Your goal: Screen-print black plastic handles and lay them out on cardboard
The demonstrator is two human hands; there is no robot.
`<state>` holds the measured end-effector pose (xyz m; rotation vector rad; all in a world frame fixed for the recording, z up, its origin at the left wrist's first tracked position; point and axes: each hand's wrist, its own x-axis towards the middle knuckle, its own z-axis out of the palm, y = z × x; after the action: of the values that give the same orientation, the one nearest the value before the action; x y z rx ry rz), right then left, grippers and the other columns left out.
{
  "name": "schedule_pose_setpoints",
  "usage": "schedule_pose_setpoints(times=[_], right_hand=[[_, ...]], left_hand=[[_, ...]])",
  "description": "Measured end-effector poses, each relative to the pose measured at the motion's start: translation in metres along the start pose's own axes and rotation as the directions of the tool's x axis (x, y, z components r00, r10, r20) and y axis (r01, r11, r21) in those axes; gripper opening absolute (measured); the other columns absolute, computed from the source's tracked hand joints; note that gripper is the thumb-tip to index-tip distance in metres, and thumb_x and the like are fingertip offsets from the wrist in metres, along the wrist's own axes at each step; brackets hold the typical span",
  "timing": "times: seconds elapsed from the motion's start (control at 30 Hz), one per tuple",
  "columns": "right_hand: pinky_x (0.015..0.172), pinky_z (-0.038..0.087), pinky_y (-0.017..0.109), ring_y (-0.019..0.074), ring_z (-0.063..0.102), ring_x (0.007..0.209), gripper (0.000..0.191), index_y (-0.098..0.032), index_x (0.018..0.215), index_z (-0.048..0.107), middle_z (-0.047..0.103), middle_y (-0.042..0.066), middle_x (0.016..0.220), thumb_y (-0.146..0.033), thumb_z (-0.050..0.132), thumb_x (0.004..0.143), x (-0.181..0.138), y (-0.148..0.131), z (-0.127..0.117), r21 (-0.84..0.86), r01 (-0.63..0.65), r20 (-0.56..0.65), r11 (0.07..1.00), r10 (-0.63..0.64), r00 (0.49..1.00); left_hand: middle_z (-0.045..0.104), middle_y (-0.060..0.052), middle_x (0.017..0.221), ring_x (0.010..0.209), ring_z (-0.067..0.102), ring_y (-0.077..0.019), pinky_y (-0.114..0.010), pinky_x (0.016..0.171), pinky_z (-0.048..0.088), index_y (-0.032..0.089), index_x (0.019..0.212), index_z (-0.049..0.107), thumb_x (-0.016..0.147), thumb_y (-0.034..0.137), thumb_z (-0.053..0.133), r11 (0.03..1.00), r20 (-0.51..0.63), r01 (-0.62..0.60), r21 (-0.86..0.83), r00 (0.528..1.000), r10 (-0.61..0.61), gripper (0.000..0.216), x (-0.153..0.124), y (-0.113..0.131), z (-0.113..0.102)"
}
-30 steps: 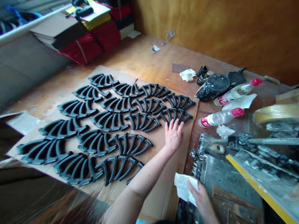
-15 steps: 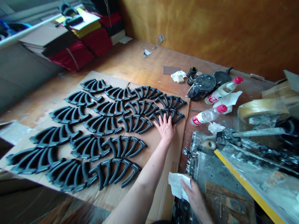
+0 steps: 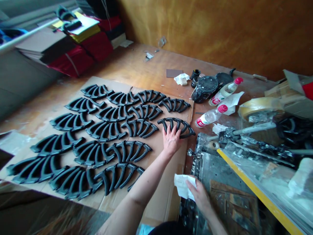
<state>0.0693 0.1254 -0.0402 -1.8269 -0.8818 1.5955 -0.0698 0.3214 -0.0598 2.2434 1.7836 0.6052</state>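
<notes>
Several black curved plastic pieces [image 3: 102,130] lie in fanned groups on a sheet of brown cardboard [image 3: 158,199]. My left hand [image 3: 171,139] reaches across the sheet, its fingers spread over one fanned group [image 3: 176,125] near the cardboard's right edge and pressing on it. That group sits apart from the rows above it. My right hand [image 3: 201,195] is low at the right, pinching a crumpled white cloth [image 3: 183,186] over a paint-smeared work surface.
Right of the cardboard stand a yellow-edged printing frame [image 3: 256,192], two clear bottles with red caps [image 3: 210,117], a black ink tub [image 3: 204,88] and a tape roll [image 3: 259,106]. Stacked red and grey sheets [image 3: 73,49] lie at the back left. A wooden wall rises behind.
My left hand has settled on the rightmost fanned group and dragged it down and to the right, away from its row. The right hand kept hold of the cloth.
</notes>
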Motion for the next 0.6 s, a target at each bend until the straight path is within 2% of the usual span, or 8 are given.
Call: schedule_pose_setpoints(times=[0.13, 0.27, 0.43, 0.5, 0.6], right_hand=[[0.082, 0.053, 0.041, 0.0291, 0.068, 0.089, 0.062, -0.014, 0.1, 0.067, 0.073, 0.013, 0.097, -0.067, 0.067, 0.067, -0.007, -0.01, -0.002, 0.055, -0.009, -0.015, 0.998, 0.01, 1.0], [0.081, 0.053, 0.04, 0.03, 0.068, 0.093, 0.067, -0.013, 0.107, 0.064, 0.073, 0.014, 0.1, -0.064, 0.072, 0.064, -0.025, -0.018, -0.011, 0.148, -0.056, -0.053, 0.987, 0.064, 0.997], [0.078, 0.054, 0.04, 0.0291, 0.068, 0.089, 0.058, -0.013, 0.104, 0.066, 0.073, 0.012, 0.095, -0.059, 0.073, 0.068, -0.046, -0.01, -0.027, 0.184, -0.014, -0.032, 0.983, 0.02, 0.999], [0.074, 0.055, 0.039, 0.0287, 0.069, 0.086, 0.059, -0.013, 0.103, 0.066, 0.073, 0.012, 0.092, -0.059, 0.073, 0.067, -0.053, -0.005, -0.032, 0.171, 0.012, -0.031, 0.985, -0.007, 1.0], [0.069, 0.055, 0.036, 0.0272, 0.069, 0.081, 0.059, -0.012, 0.099, 0.068, 0.074, 0.012, 0.088, -0.061, 0.073, 0.066, -0.064, 0.002, -0.041, 0.125, 0.067, -0.029, 0.99, -0.064, 0.998]], left_hand=[[0.053, -0.007, 0.139, 0.133, 0.037, -0.0396, -0.065, 0.11, 0.021, 0.028, 0.12, 0.062, 0.075, 0.036, 0.07, 1.0, 0.012, -0.022, 0.013, 1.0, 0.021, 0.047, -0.051, -0.004, -0.03], [0.055, -0.008, 0.137, 0.131, 0.04, -0.0411, -0.065, 0.105, 0.028, 0.027, 0.115, 0.065, 0.079, 0.035, 0.067, 0.998, 0.005, 0.042, 0.04, 0.999, -0.043, 0.037, -0.109, -0.011, -0.046], [0.062, -0.006, 0.129, 0.126, 0.046, -0.0386, -0.063, 0.104, 0.031, 0.026, 0.1, 0.07, 0.085, 0.029, 0.06, 0.996, -0.021, 0.065, 0.06, 0.998, -0.064, 0.019, -0.161, -0.008, -0.039], [0.062, -0.005, 0.13, 0.126, 0.047, -0.0372, -0.062, 0.103, 0.033, 0.027, 0.104, 0.07, 0.086, 0.029, 0.058, 0.997, -0.002, 0.056, 0.062, 0.998, -0.056, 0.021, -0.171, -0.004, -0.033], [0.061, -0.005, 0.13, 0.126, 0.048, -0.035, -0.058, 0.102, 0.038, 0.028, 0.11, 0.068, 0.089, 0.035, 0.054, 0.992, 0.016, 0.106, 0.065, 0.994, -0.107, 0.026, -0.172, 0.0, -0.028]])
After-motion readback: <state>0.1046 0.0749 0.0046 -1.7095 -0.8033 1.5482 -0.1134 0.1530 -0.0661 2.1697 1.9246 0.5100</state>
